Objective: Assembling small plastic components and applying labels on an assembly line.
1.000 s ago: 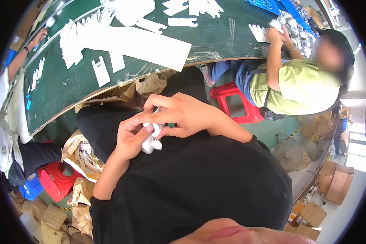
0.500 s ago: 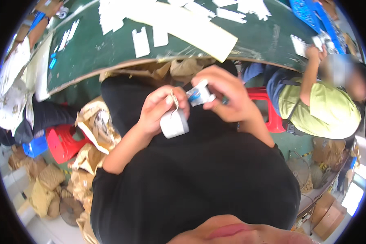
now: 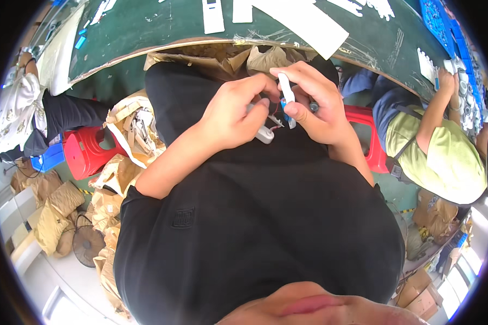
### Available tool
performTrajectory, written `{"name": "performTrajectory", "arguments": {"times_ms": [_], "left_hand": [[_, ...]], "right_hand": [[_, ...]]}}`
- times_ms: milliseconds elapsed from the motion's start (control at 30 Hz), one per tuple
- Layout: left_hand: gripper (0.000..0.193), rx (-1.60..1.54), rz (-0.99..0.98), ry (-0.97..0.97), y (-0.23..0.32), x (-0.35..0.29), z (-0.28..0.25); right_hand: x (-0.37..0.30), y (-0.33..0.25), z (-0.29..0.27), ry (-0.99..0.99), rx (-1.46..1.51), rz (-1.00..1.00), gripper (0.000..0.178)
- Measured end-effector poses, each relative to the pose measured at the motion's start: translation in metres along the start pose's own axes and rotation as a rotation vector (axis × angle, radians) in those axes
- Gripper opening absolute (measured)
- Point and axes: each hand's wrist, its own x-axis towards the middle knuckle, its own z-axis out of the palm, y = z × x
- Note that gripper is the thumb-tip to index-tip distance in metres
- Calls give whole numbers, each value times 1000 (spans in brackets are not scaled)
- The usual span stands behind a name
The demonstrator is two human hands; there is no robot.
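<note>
Above my lap, my left hand is closed on a white rounded plastic piece, most of it hidden under the fingers. Close beside it on the right, my right hand grips a white plastic casing, seen nearly edge-on between thumb and fingers. A blue part shows at the casing's lower end. Thin wires appear in the gap between the hands; where they attach cannot be made out.
Ahead lies a green-topped table with white plastic parts and a long pale board. Brown paper bags stand at left near a red stool. A person in a yellow-green shirt works at right; another person sits at far left.
My left hand has turned over, so its back faces up and covers more of the white piece. The casing in my right hand has tilted to edge-on. The table sits higher in view.
</note>
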Motion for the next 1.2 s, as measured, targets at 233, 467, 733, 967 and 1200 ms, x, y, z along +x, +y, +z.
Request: {"name": "performTrajectory", "arguments": {"times_ms": [233, 467, 733, 967, 1200], "left_hand": [[29, -300, -83, -246, -24, -3, -6], [18, -326, -76, -294, -26, -4, -9], [11, -359, -90, -412, -34, -2, -11], [23, -573, -197, -283, -34, -10, -10], [32, -1041, -362, 75, -53, -5, 5]], "right_hand": [[4, -3, 10, -132, 130, -35, 60], [2, -6, 15, -173, 183, -60, 49], [2, -7, 8, -182, 101, -23, 48], [-7, 3, 4, 71, 367, 140, 43], [4, 9, -3, 751, 753, 338, 59]]}}
